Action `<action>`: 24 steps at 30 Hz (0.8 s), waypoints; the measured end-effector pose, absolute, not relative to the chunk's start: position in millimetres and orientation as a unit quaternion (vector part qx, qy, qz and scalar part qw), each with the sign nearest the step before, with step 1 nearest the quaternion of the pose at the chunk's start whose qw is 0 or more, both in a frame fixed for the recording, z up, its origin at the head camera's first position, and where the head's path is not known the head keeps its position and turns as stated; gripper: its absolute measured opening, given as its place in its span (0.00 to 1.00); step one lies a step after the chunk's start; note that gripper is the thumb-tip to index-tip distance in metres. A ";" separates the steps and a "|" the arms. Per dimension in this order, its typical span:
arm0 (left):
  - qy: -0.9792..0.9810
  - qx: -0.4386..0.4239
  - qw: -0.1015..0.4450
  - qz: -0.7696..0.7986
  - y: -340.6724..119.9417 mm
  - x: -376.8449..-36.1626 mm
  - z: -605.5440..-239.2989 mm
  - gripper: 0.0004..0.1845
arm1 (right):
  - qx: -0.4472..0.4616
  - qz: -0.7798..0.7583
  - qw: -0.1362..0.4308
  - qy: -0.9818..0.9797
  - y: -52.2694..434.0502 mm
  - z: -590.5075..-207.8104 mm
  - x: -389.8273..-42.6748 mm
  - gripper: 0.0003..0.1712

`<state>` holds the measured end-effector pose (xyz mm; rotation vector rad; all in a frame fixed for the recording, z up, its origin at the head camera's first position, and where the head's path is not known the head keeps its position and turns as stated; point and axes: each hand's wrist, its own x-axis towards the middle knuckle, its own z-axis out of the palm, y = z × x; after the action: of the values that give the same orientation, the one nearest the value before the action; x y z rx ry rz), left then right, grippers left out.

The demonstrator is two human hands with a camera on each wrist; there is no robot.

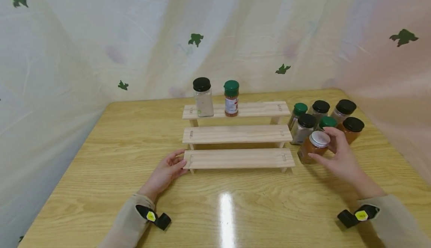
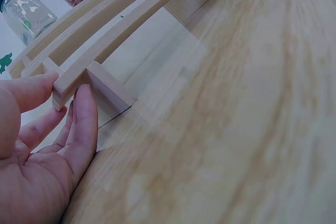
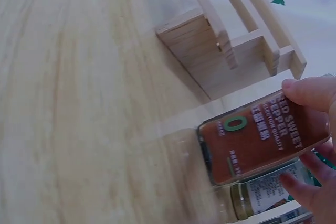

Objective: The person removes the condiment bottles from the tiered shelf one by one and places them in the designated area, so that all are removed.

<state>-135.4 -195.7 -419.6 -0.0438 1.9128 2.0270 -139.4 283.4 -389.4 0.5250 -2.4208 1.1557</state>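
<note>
Pale curtain backdrop, wooden worktop point(image 1: 101, 188). Right hand point(image 1: 340, 158) pinches silver-lidded paprika jar point(image 1: 313, 147) upright, just right of stepped rack point(image 1: 237, 158); rack lies leftward from grip. Left hand point(image 1: 165, 173) spread, fingertips touching rack's lowest step end.

The red spice jar point(image 3: 262, 137) label reads "RED SWEET PEPPER".

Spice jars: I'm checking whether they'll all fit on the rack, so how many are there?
9. Two stand on the rack's top step: a black-lidded jar and a green-lidded jar. Seven cluster right of the rack, including the silver-lidded jar in the right hand. Others may hide behind.
</note>
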 end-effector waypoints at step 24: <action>0.663 -0.008 0.173 0.728 -195.7 -134.1 -420.3 0.28 | 0.229 0.416 0.232 -0.849 272.2 -336.1 -146.8 0.41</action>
<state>-134.1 -195.7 -420.3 -0.0237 1.8813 2.0660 -146.8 272.2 -336.1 0.6303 -2.3338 1.1428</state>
